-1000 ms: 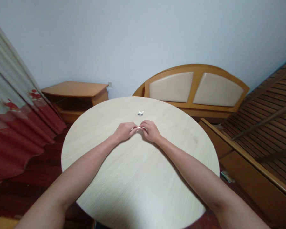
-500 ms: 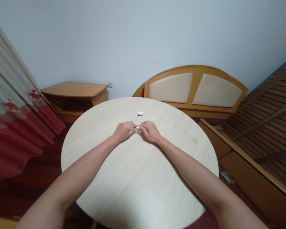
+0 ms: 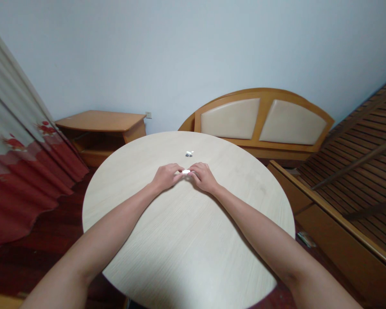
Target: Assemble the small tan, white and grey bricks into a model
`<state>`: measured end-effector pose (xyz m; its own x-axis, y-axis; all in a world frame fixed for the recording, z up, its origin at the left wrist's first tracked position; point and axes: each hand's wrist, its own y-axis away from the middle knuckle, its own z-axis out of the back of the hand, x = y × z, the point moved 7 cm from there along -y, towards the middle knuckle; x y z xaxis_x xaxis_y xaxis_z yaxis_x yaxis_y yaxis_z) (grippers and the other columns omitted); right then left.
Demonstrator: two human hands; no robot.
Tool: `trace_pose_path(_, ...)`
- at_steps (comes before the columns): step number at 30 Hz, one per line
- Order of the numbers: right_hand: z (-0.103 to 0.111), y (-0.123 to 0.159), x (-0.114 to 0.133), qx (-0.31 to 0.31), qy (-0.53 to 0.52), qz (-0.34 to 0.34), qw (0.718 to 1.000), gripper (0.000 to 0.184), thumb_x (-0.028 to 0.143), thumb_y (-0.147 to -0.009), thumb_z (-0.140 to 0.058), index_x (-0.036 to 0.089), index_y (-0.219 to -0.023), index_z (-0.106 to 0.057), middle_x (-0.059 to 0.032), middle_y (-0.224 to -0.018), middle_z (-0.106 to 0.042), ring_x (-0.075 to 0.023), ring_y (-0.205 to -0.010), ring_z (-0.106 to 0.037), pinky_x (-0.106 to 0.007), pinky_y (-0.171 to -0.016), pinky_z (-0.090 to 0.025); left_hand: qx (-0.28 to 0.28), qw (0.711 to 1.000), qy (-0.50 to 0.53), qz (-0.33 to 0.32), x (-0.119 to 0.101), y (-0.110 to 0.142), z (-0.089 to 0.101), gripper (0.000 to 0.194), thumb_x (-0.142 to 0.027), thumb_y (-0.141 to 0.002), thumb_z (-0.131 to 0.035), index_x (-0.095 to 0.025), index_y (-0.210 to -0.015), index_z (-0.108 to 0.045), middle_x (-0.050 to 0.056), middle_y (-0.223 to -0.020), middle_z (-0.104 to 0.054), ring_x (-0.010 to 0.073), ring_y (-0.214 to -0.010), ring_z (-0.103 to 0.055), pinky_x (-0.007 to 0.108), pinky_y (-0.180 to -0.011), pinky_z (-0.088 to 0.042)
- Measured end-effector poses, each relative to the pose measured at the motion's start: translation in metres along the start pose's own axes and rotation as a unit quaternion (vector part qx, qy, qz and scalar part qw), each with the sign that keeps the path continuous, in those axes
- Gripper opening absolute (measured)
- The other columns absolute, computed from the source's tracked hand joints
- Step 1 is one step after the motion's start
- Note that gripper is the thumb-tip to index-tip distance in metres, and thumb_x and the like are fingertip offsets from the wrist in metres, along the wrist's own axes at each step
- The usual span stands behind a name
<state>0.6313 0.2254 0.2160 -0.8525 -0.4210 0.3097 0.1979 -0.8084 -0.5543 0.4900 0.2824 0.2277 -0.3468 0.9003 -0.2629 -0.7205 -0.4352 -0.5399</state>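
Note:
Between my two hands is a small white object (image 3: 186, 171), flat-looking and too small to name. The fingertips of my left hand (image 3: 168, 176) pinch its left end. My right hand (image 3: 203, 176) grips the right end with thumb and fingers. Both hands are closed, just above the round pale wood-grain table (image 3: 180, 240), and my fingers cover the object's ends. A little beyond them lies a small cluster of white and dark grey pieces (image 3: 189, 154), whose kind I cannot make out.
A wooden cabinet (image 3: 103, 121) with an open shelf stands behind the table on the left, near a red and white curtain (image 3: 19, 171). At the back right is a padded headboard (image 3: 263, 91). A slatted wooden bed frame (image 3: 360, 171) fills the right side.
The white object has turned between my fingers, so that a broader, brighter face shows. My hands have stayed in nearly the same place, and the small pieces have not moved.

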Motion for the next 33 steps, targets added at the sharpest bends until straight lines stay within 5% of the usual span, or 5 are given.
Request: trace_pose_path(33,0.0015,0.0006,-0.0008,-0.017,0.002,0.018,1.000,0.037,0.042,-0.105,-0.042,0.019,-0.101,-0.072,-0.0096,-0.100,-0.071,-0.0232,-0.095,-0.060,-0.038,-0.089,-0.037,-0.019,1.000,0.017,-0.013,-0.0008,0.0005,0.0007,0.020,-0.035,-0.097,-0.063,-0.019,-0.098,-0.075,0.006,-0.098,-0.078,0.0181,-0.089,-0.071,0.027,-0.077,-0.048)
